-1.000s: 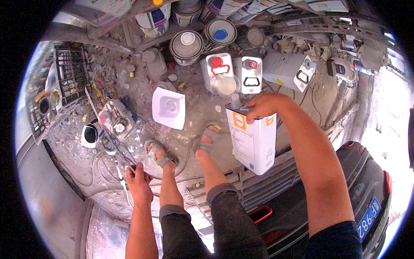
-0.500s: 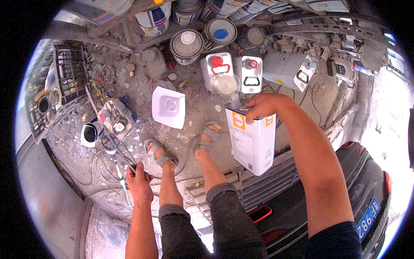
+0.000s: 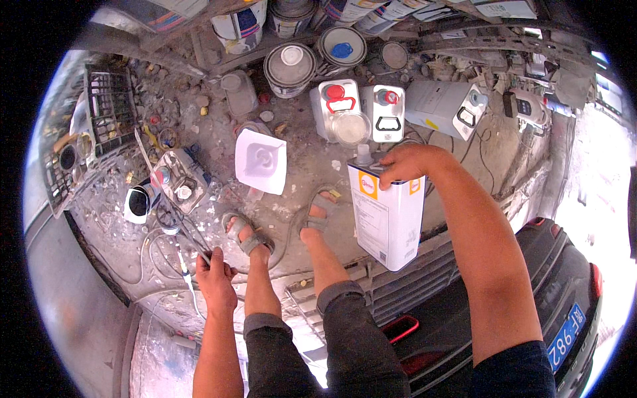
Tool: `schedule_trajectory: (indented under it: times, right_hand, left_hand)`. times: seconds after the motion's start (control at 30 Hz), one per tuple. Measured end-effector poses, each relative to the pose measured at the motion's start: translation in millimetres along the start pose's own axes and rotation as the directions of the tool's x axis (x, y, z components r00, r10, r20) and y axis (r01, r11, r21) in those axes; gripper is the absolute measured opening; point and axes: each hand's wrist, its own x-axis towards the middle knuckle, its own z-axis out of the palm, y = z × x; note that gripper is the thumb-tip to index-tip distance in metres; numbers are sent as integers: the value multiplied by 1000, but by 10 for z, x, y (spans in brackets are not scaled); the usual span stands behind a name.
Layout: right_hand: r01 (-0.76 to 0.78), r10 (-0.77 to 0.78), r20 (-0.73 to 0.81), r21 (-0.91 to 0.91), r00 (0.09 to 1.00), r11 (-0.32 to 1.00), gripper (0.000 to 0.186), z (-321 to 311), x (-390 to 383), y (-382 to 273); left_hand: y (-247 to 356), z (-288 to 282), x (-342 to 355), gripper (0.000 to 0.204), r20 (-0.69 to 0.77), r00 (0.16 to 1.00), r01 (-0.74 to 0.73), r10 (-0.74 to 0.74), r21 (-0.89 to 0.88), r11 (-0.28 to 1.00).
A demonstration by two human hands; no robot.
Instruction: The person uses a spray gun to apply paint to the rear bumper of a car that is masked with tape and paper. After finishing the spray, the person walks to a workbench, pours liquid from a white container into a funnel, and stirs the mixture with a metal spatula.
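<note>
My right hand [image 3: 417,162] is closed over the top handle of a white rectangular solvent can [image 3: 388,222] with an orange-and-white label. The can hangs upright above the floor, a translucent spout [image 3: 364,155] at its top corner. Lower left, my left hand [image 3: 215,278] is closed around the end of a long, thin dark rod [image 3: 192,240], which slants up and away to the left. Beyond the rod's middle is a small round cup-like thing [image 3: 169,220]; whether the two are joined I cannot tell. A white sheet with a round raised shape [image 3: 261,161] sits between the hands, farther off.
Two metal cans with red caps [image 3: 337,106] and a grey can [image 3: 438,108] stand ahead. Paint buckets [image 3: 290,69] line the back. A dirty can [image 3: 182,189], a hose [image 3: 142,265] and a black crate [image 3: 109,109] lie left. A dark car [image 3: 491,298] is at the right.
Both hands keep their holds and have barely moved. The surroundings shift very slightly in the picture.
</note>
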Motion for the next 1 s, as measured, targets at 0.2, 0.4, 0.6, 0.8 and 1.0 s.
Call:
schedule_trajectory:
  times: [0.2,0.4,0.6,0.8,1.0]
  right_hand:
    - [2,-2,-6,-2,1000,1000,85,23,13,12]
    - [20,-20,-10,-16,1000,1000,85,26,44,19]
    - [-4,4,14,9,1000,1000,85,13,43,12]
    - [-13,15,-61,37,998,999,86,41,-39,-11]
    - [67,-54,-129,96,990,993,88,176,-86,48]
  left_hand:
    - [-24,-15,-18,17,4,1000,10,-10,-20,1000]
    - [-37,-45,-15,16,3,1000,10,-10,-15,1000]
    - [-46,-59,-25,16,16,1000,7,-7,-16,1000]
    - [-33,-65,-27,16,20,1000,8,-8,-20,1000]
    - [-44,-68,-49,15,12,1000,3,-3,-19,1000]
